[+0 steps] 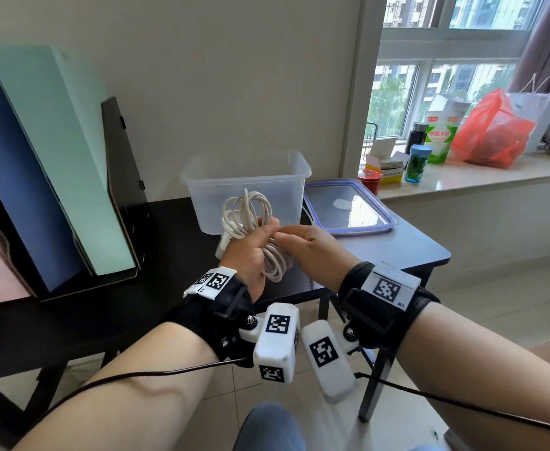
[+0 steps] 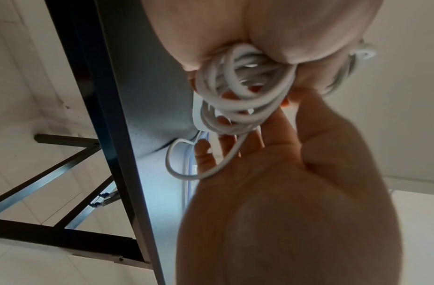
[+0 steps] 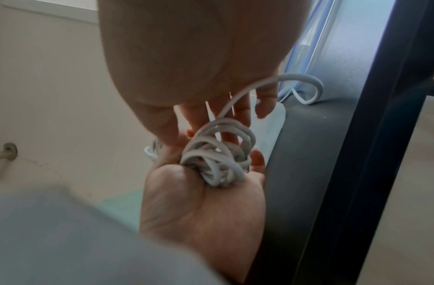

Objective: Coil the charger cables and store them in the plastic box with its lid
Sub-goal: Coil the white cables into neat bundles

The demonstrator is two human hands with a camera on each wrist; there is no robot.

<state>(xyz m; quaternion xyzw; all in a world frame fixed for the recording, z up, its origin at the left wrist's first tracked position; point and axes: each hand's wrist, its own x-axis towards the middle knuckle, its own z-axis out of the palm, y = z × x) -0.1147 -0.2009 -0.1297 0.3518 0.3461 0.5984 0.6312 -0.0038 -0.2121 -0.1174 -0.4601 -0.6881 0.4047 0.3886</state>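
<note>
My left hand point(image 1: 246, 255) gripped the coiled cable point(image 1: 250, 219) before the box point(image 1: 293, 172); my right hand point(image 1: 302, 242) pinched its loose tail, which I judged might snag the lid point(image 1: 387, 219) and unravel the loops.

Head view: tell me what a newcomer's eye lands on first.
The white cable bundle, gripped in the left hand above the dark table's front edge, while the right hand feeds its loose strand. Behind them stands the clear plastic box, open, its blue-rimmed lid flat on the table to the right.
</note>
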